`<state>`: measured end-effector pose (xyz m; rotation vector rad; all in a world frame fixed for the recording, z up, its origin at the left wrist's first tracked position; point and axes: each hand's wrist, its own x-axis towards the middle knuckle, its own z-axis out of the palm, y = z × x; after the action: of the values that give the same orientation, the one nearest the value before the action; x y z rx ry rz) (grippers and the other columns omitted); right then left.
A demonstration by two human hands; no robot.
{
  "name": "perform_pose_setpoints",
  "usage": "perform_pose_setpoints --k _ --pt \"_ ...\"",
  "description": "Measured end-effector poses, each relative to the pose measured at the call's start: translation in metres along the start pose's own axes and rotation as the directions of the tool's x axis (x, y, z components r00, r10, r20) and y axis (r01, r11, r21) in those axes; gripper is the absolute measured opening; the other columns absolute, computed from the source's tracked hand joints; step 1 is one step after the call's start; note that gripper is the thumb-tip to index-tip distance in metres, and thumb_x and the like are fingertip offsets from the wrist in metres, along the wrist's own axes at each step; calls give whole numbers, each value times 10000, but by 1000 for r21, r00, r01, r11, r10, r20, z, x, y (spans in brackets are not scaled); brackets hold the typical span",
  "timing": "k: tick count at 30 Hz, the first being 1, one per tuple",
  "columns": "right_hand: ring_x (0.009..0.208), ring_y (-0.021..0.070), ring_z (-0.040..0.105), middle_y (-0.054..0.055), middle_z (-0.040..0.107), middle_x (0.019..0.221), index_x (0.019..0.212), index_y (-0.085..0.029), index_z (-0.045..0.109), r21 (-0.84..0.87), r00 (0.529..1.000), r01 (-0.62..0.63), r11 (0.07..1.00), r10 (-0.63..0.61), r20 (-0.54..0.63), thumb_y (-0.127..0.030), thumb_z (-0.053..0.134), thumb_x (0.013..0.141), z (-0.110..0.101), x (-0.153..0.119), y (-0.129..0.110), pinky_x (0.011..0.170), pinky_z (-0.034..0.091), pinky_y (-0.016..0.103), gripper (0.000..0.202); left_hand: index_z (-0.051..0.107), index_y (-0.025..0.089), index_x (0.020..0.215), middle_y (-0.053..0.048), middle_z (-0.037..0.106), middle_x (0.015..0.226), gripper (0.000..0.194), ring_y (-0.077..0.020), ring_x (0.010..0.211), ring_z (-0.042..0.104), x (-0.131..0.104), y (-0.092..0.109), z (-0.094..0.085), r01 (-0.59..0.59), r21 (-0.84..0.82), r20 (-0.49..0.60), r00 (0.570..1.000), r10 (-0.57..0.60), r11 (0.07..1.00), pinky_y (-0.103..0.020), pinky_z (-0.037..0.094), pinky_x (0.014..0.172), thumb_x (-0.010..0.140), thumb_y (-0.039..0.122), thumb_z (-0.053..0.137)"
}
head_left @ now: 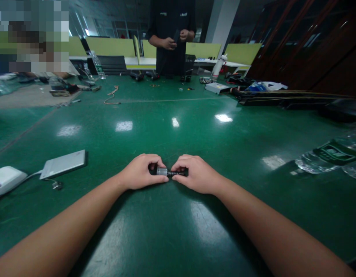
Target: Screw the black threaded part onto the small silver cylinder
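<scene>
In the head view, a small silver cylinder (162, 171) with a dark ridged rod (173, 173) at its right end lies level between my hands, just over the green table (155, 134). My left hand (143, 171) is closed, its thumb and fingers pinching the silver cylinder. From the other side, my right hand (198, 174) pinches the ridged rod; its far end is partly hidden by my fingers. The two sets of fingertips are a short gap apart. What kind of part this is cannot be made out.
To the left are a white device (7, 179) and a flat silver box (64, 164) on a cable. Water bottles (325, 156) lie at right. Dark long parts (270, 98) and a metal box (217, 88) sit at back right. A person (172, 38) stands across the table.
</scene>
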<state>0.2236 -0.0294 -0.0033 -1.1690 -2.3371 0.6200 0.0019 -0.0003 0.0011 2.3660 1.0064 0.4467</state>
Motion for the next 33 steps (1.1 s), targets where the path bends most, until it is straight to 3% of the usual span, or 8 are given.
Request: perform_pose_setpoints --k 33 --pt "708 133 583 28 668 777 861 -173 745 -39 996 -61 997 64 69 -215 723 770 -18 -6 7 669 440 264 103 700 175 851 -5 639 764 277 -145 682 555 -1 1 -1 3 14 3 1000 -3 1000 -241 374 628 756 431 751"
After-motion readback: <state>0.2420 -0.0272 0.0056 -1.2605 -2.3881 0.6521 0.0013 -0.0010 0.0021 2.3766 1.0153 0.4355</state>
